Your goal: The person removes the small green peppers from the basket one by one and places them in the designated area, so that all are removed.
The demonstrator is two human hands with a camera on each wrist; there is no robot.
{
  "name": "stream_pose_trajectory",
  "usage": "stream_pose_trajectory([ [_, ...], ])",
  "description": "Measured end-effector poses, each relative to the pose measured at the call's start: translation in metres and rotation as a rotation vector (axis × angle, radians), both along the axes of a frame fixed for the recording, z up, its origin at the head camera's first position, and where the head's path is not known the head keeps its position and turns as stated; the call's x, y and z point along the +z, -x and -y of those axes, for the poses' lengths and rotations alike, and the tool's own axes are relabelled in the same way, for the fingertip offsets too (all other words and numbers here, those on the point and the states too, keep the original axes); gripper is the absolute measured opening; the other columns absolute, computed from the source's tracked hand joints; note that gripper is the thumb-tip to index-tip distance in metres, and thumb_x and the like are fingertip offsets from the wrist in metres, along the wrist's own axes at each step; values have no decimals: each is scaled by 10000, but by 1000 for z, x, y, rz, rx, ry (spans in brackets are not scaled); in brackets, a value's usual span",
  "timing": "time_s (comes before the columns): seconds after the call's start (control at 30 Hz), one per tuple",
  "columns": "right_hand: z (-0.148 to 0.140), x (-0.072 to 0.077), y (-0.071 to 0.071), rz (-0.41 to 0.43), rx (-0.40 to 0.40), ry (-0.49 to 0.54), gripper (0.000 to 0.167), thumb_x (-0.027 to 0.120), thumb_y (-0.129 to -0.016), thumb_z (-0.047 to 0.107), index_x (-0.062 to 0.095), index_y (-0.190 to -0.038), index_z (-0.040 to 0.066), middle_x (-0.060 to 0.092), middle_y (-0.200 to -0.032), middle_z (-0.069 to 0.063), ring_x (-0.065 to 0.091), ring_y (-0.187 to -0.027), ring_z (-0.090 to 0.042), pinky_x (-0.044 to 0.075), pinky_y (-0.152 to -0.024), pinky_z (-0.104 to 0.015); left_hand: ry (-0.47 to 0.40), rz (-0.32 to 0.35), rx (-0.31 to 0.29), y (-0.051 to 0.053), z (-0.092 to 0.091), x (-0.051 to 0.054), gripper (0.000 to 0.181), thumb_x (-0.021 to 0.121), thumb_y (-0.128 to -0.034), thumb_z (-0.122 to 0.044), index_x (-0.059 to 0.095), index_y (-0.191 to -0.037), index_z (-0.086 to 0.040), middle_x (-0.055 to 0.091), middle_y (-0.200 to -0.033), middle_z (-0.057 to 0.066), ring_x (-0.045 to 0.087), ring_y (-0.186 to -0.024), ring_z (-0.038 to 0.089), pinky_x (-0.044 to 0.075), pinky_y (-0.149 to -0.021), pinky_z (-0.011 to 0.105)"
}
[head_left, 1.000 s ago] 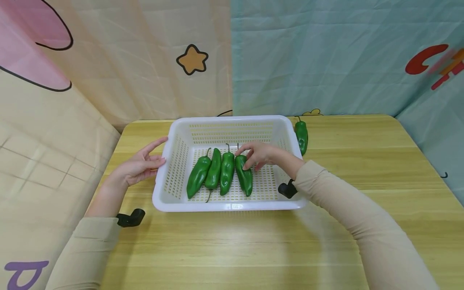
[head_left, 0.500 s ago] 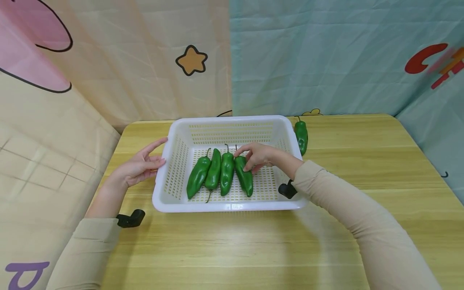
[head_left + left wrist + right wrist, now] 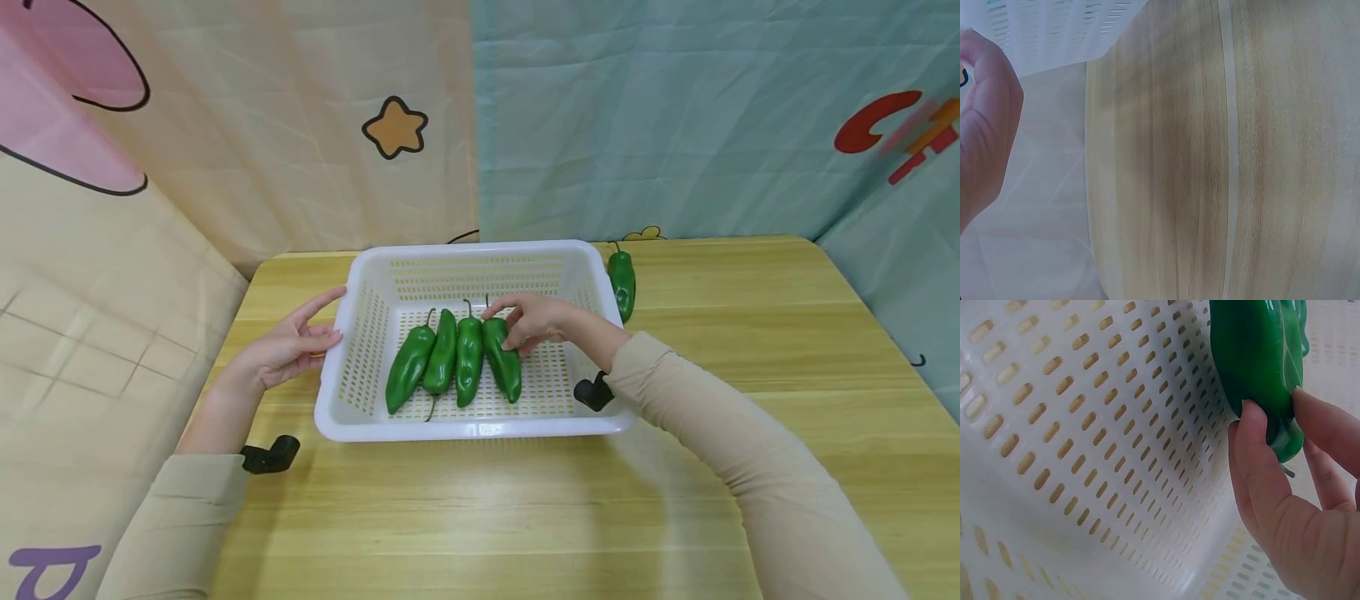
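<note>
A white plastic basket (image 3: 480, 428) with slotted walls stands on the table. Several green peppers lie side by side in it, among them a left one (image 3: 410, 367) and one near the middle (image 3: 469, 358). My right hand (image 3: 536, 321) reaches over the basket's right side and pinches the rightmost green pepper (image 3: 504, 371) near its stem end. In the right wrist view, thumb and fingers sit on both sides of that pepper (image 3: 1260, 356). My left hand (image 3: 288, 346) touches the basket's left side with fingertips and thumb extended. The left wrist view shows only part of this hand (image 3: 985, 125).
Another green pepper (image 3: 622, 286) lies on the wooden table (image 3: 465, 517), just outside the basket's right wall. Printed curtains (image 3: 637, 125) hang behind the table and along both sides.
My right fingers have come closer in around the rightmost pepper, which has shifted very slightly away from me. My left hand stays at the basket's left side.
</note>
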State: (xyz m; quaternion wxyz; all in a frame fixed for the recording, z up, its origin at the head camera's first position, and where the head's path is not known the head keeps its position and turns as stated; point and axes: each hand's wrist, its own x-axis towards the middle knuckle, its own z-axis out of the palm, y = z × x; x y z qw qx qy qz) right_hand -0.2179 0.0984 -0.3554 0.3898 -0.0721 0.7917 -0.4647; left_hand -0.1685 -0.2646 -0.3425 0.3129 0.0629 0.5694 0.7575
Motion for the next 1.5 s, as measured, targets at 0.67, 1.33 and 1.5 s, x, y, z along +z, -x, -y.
stream_pose_trajectory([
  [0.67,-2,15,1,2,-61,129,617,590,-819,-144,442,-1373,85,386,-1309,-220,557,-950,-249,544,-784,-386,10,0,-2,1,0,0,750,485,-936,50,64,-1502,-205,670,-997,94,660,-907,222,555,-757,360],
  [1.33,-8,37,1,-35,-29,235,608,576,-835,-137,397,-1388,43,381,-1316,-223,587,-866,-206,551,-771,-376,21,11,5,1,-1,1,755,490,-935,44,64,-1503,-214,668,-1016,89,657,-913,222,555,-760,357],
  [1.5,-12,45,0,-43,-31,265,593,565,-842,-132,393,-1384,32,364,-1325,-213,579,-855,-203,551,-757,-367,28,11,6,1,-1,1,756,491,-934,45,62,-1503,-210,667,-1011,87,657,-909,220,556,-760,356],
])
